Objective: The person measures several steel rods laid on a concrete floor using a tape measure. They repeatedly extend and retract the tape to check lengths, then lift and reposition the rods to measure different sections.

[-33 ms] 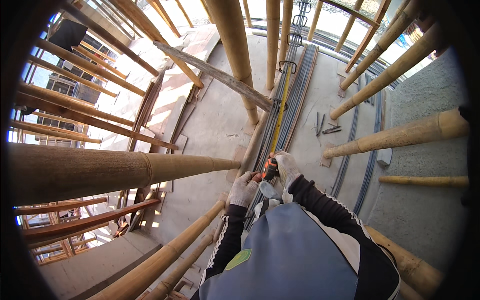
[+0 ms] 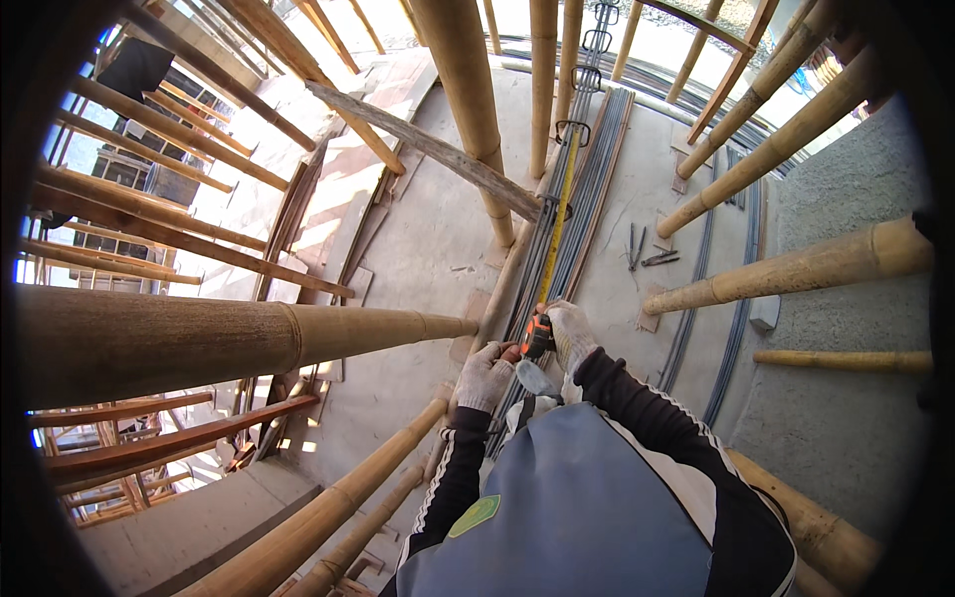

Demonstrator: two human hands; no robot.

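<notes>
I look down at my two gloved hands over a concrete floor. My right hand (image 2: 571, 333) and my left hand (image 2: 484, 376) close together on an orange and black tape measure (image 2: 537, 336). Its yellow tape (image 2: 557, 214) runs away from me along a bundle of long grey steel bars (image 2: 592, 189) lying on the floor. Steel stirrup loops (image 2: 573, 129) sit around the bars farther off. A grey object (image 2: 537, 379) shows just below the tape measure; I cannot tell what it is.
Thick bamboo poles (image 2: 249, 343) cross on all sides, some upright (image 2: 468, 90), some slanting (image 2: 796, 269). A weathered plank (image 2: 428, 149) lies diagonally. Small hand tools (image 2: 647, 251) rest on the floor. More bars (image 2: 738, 308) curve along a rough wall (image 2: 846, 428).
</notes>
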